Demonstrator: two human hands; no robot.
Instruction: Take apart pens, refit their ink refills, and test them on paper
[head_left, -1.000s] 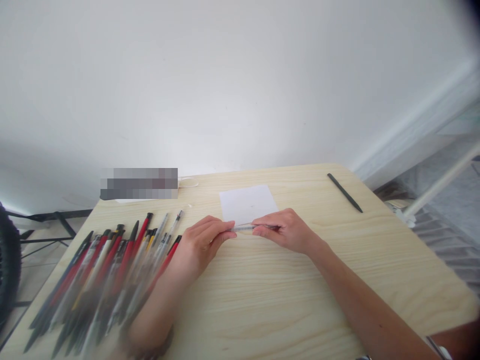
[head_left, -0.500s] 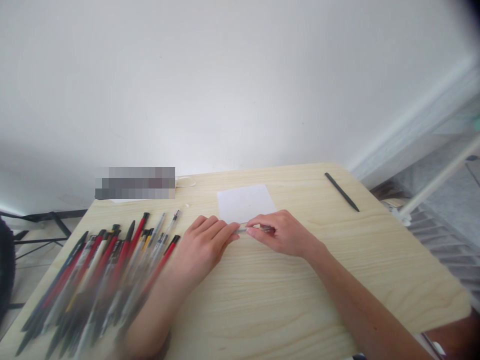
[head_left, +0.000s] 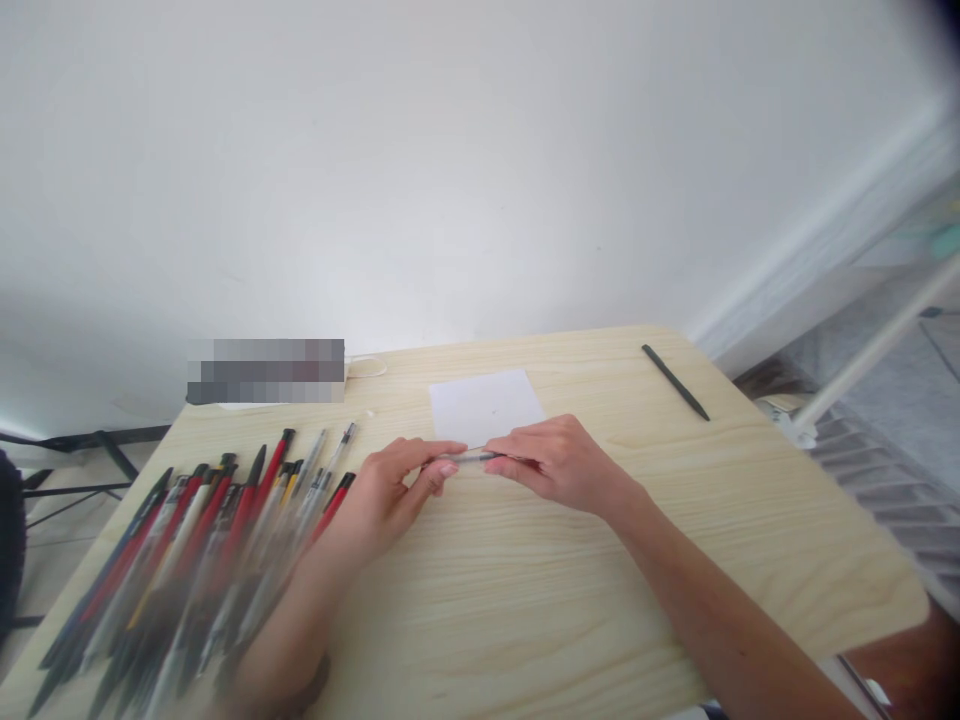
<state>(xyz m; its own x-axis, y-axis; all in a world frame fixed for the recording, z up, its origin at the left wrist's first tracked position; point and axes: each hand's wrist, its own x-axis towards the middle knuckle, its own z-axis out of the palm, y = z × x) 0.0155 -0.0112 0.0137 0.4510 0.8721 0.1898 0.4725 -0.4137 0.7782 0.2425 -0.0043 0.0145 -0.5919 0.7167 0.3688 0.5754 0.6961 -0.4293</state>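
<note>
A slim pen (head_left: 471,458) lies level between my two hands, in front of the paper's near edge. My left hand (head_left: 401,485) pinches its left part between thumb and fingers. From the other side, my right hand (head_left: 553,456) closes thumb and fingertips round the right part, which its fingers mostly hide. The short stretch between the hands looks grey and clear, with a dark piece by the right fingertips. Just beyond is a white sheet of paper (head_left: 487,398) with a small mark on it.
Many red, black, yellow and clear pens (head_left: 217,540) lie spread on the left, partly behind my left forearm. A dark pen (head_left: 675,382) rests alone at the back right of the wooden table (head_left: 585,600). A pixelated object (head_left: 266,372) stands at the back left, against the white wall.
My left hand has shifted a little left along the pen and turned, so its thumb shows and more of the pen is bared. My right hand keeps its grip. The view has shifted slightly.
</note>
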